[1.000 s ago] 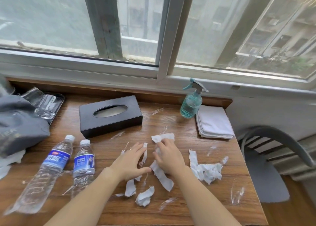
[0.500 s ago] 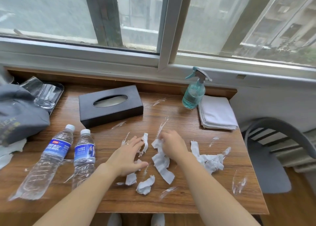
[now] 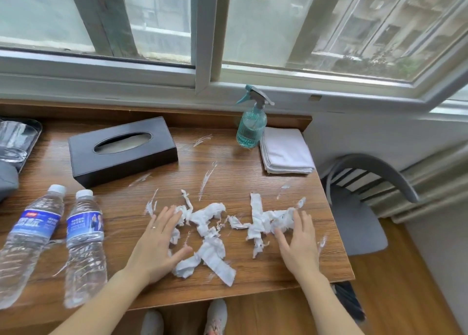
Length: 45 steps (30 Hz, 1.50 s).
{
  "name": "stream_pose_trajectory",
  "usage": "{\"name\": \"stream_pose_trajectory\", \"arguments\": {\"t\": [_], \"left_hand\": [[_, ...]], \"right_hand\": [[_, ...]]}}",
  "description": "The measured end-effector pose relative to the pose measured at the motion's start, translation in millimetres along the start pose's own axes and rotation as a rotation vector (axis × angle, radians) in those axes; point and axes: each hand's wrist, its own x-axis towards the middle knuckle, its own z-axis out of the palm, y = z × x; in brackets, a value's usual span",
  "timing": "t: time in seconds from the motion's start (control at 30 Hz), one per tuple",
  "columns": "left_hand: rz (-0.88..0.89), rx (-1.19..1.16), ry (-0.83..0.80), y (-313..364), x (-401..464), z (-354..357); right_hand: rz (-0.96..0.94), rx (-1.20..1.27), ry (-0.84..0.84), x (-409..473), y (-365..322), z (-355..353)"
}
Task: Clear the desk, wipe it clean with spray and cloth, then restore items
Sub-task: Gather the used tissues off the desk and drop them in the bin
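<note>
On the desk [image 3: 228, 157], largest first: black tissue box [image 3: 121, 149] toward the back-left, two water bottles [image 3: 86, 243] lying along the left edge, folded cloth [image 3: 286, 152] at the back-right corner with the spray bottle [image 3: 252, 124] touching its left side. Torn tissue scraps [image 3: 210, 235] litter the front-centre. Left hand [image 3: 157, 246] and right hand [image 3: 298, 243] both lie flat, fingers spread, flanking the scraps and gripping nothing.

Grained wooden desk [image 3: 228, 157], torn soft paper scraps [image 3: 210, 251], clear plastic bottles [image 3: 83, 253], matt black tissue box [image 3: 121, 149]
</note>
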Motion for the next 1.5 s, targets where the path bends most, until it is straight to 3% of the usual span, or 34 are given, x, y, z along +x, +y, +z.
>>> {"name": "stream_pose_trajectory", "arguments": {"t": [0.2, 0.4, 0.53, 0.73, 1.0, 1.2, 1.37, 1.5], "left_hand": [[0.047, 0.104, 0.000, 22.7, 18.4, 22.8], [0.075, -0.013, 0.137, 29.5, 41.4, 19.4], [0.004, 0.035, 0.084, 12.6, 53.7, 9.0], [0.182, 0.066, -0.074, 19.5, 59.5, 13.4], [0.255, -0.059, 0.033, 25.3, 31.3, 19.7], [0.273, 0.224, -0.063, 26.7, 17.5, 29.9], [0.300, 0.253, 0.025, 25.5, 39.0, 36.1], [0.312, 0.211, 0.042, 28.5, 61.4, 36.4]], "right_hand": [[-0.256, 0.056, -0.142, -0.1, -47.1, 35.0], [-0.458, 0.149, 0.086, -41.9, -48.9, 54.0], [-0.653, -0.099, 0.076, -71.5, -48.7, 81.1], [-0.591, -0.148, 0.085, -31.3, -55.3, 88.5], [-0.635, -0.054, 0.213, -4.4, -47.9, 56.1], [-0.342, 0.059, 0.006, 30.8, -53.0, 49.4], [-0.520, -0.027, -0.183, 30.0, -68.8, 52.9], [-0.611, 0.106, -0.180, -3.8, -70.5, 66.1]]}}
